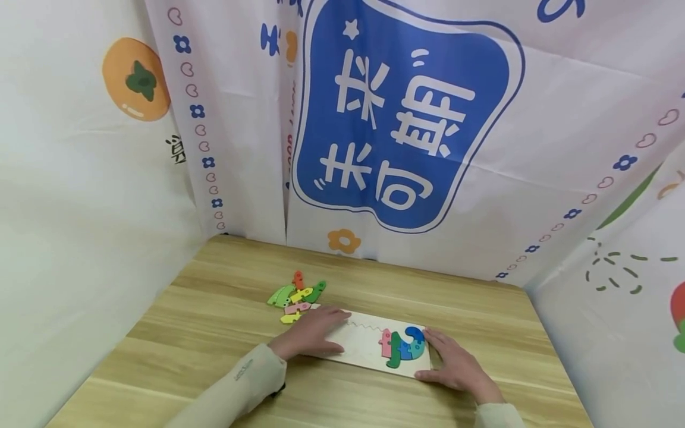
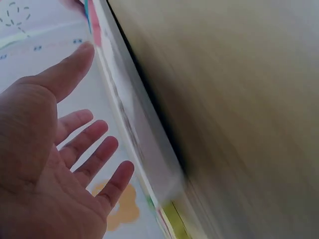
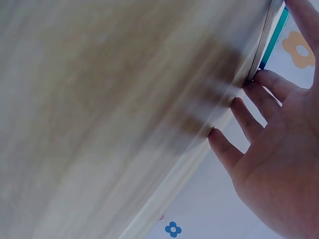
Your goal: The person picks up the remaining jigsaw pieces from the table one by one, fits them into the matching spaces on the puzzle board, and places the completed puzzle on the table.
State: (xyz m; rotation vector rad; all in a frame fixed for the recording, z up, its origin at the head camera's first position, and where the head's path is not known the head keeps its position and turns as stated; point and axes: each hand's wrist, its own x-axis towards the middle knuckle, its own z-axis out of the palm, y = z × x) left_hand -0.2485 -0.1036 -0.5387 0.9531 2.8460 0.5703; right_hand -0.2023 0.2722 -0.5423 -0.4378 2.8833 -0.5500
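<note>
A long white puzzle board [image 1: 364, 337] lies on the table between my hands. At its right end sit joined pieces: a pink piece [image 1: 386, 343], a green piece [image 1: 395, 349] and several blue ones [image 1: 413, 345]. My left hand [image 1: 314, 333] hovers over the board's left part with fingers spread, holding nothing; the left wrist view shows its palm [image 2: 60, 164] apart from the board. My right hand [image 1: 452, 364] rests at the board's right end, fingers nearly straight. In the right wrist view, its fingertips [image 3: 238, 103] touch the tabletop and the board's edge. The board's left end is partly hidden behind my left hand.
Loose puzzle pieces lie in a cluster left of the board: light green [image 1: 280, 296], red [image 1: 298, 278], dark green [image 1: 317, 291], pink [image 1: 297, 308] and yellow [image 1: 290, 319]. Printed white curtains [image 1: 246, 142] enclose the wooden table [image 1: 214, 309] at the back and sides.
</note>
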